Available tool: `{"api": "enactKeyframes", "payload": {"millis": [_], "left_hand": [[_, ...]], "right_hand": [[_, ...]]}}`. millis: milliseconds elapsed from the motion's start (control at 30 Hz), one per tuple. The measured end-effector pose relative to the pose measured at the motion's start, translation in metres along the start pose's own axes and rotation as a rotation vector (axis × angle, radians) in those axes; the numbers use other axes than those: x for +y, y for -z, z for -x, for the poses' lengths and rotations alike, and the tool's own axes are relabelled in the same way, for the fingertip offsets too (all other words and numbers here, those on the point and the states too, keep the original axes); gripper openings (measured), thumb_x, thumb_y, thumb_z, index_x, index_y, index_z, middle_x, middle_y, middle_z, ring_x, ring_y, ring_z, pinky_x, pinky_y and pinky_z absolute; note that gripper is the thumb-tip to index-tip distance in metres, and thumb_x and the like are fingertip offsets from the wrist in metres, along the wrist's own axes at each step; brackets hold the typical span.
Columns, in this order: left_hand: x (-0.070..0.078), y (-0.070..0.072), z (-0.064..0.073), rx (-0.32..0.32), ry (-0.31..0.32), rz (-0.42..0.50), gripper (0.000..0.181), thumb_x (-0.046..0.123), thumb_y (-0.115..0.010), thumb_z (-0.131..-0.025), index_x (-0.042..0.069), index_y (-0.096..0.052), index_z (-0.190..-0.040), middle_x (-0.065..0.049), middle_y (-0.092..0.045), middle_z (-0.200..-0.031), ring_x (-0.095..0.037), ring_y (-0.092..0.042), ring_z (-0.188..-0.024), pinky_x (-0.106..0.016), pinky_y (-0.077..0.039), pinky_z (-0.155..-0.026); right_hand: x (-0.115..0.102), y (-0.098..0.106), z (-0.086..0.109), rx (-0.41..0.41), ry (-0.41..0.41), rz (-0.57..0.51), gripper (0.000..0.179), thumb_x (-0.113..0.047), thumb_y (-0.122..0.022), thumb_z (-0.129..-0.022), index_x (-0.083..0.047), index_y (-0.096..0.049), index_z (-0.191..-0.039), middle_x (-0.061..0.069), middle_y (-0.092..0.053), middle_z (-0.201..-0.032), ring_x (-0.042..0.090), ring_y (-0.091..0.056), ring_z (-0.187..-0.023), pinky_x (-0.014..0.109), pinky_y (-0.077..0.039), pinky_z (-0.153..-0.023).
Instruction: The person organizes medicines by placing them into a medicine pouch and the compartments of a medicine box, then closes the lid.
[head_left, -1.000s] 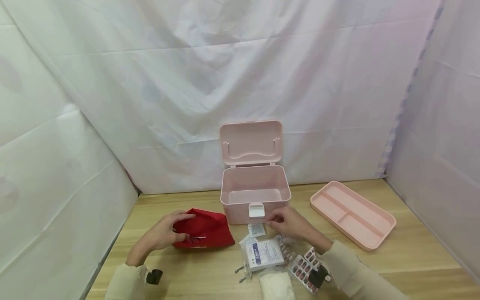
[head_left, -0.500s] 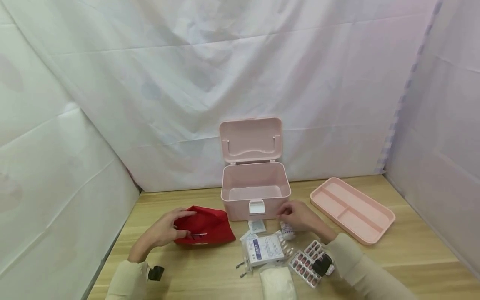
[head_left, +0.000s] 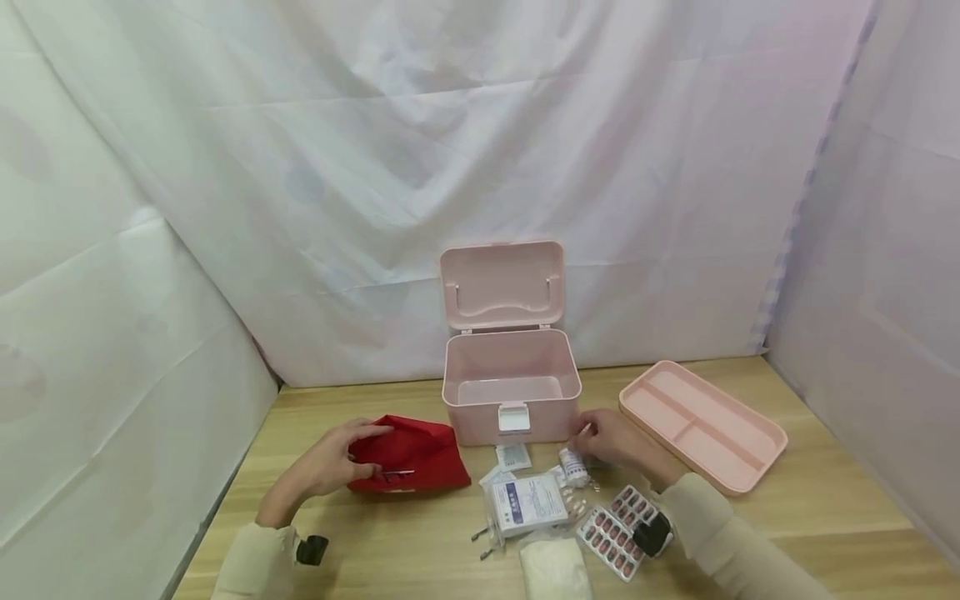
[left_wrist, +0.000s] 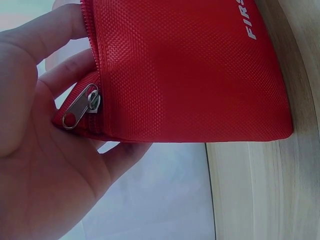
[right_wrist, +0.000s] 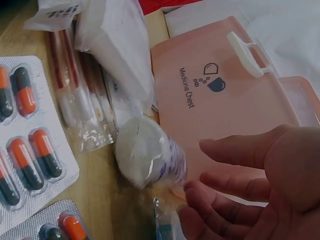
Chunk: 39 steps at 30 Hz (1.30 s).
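Observation:
My left hand [head_left: 330,458] holds the red zip pouch [left_wrist: 190,75] by its zipped end, with fingers on its far side. The metal zip pull [left_wrist: 80,105] lies near the palm, and white lettering shows on the front. Over the table, just right of the pink medicine box [head_left: 513,425], my right hand [head_left: 611,442] has relaxed fingers and nothing in them. Right beside its fingertips lies a clear-wrapped bandage roll [right_wrist: 150,152] with purple print. The box's lid [head_left: 502,287] stands raised, and its inside is bare.
A white boxed packet [head_left: 528,504] in a clear bag lies in front of the box, with bagged cotton swabs [right_wrist: 80,85] and a small sachet [head_left: 513,457] near it. Capsule blister packs [head_left: 611,542] and a cream-coloured packet [head_left: 555,571] are nearer me. A pink divided tray [head_left: 705,425] sits at right.
My right hand has moved right along the box's front, and the bandage roll it was covering now shows on the table. The left hand still holds the pouch in the same place.

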<state>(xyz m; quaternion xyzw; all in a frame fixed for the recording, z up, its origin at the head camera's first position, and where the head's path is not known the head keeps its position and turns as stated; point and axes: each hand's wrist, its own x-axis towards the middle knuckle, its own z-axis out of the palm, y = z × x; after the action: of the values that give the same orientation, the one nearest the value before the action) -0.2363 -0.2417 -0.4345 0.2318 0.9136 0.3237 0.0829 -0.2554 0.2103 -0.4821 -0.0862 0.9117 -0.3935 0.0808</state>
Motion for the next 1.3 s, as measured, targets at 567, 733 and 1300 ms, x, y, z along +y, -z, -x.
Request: {"api": "enactKeyframes", "payload": {"millis": [567,733,1300], "left_hand": [[-0.004,-0.004,-0.001,0.009,0.005,0.003,0.053,0.004,-0.077,-0.081,0.008,-0.062,-0.132,-0.017,-0.057,-0.131,-0.031,-0.057,-0.111,-0.041,-0.054,-0.085],[-0.004,-0.004,-0.001,0.007,0.004,0.009,0.054,0.003,-0.076,-0.081,0.008,-0.061,-0.132,-0.018,-0.057,-0.132,-0.032,-0.057,-0.111,-0.042,-0.054,-0.085],[-0.003,-0.003,-0.003,-0.003,0.026,0.017,0.054,0.003,-0.076,-0.082,0.008,-0.061,-0.133,-0.020,-0.055,-0.135,-0.034,-0.056,-0.113,-0.045,-0.056,-0.086]], "right_hand": [[0.005,-0.013,0.008,-0.028,-0.194,0.001,0.037,-0.029,-0.082,-0.078,-0.004,-0.065,-0.100,0.006,-0.060,-0.081,0.020,-0.056,-0.068,0.030,-0.046,-0.057],[0.001,-0.018,0.009,-0.017,-0.185,-0.035,0.025,-0.024,-0.081,-0.080,-0.008,-0.066,-0.090,0.005,-0.060,-0.078,0.018,-0.057,-0.062,0.029,-0.047,-0.052],[-0.008,-0.013,0.013,-0.010,-0.083,-0.009,0.023,-0.022,-0.074,-0.086,-0.008,-0.062,-0.100,0.004,-0.058,-0.077,0.018,-0.053,-0.067,0.031,-0.044,-0.055]]}}
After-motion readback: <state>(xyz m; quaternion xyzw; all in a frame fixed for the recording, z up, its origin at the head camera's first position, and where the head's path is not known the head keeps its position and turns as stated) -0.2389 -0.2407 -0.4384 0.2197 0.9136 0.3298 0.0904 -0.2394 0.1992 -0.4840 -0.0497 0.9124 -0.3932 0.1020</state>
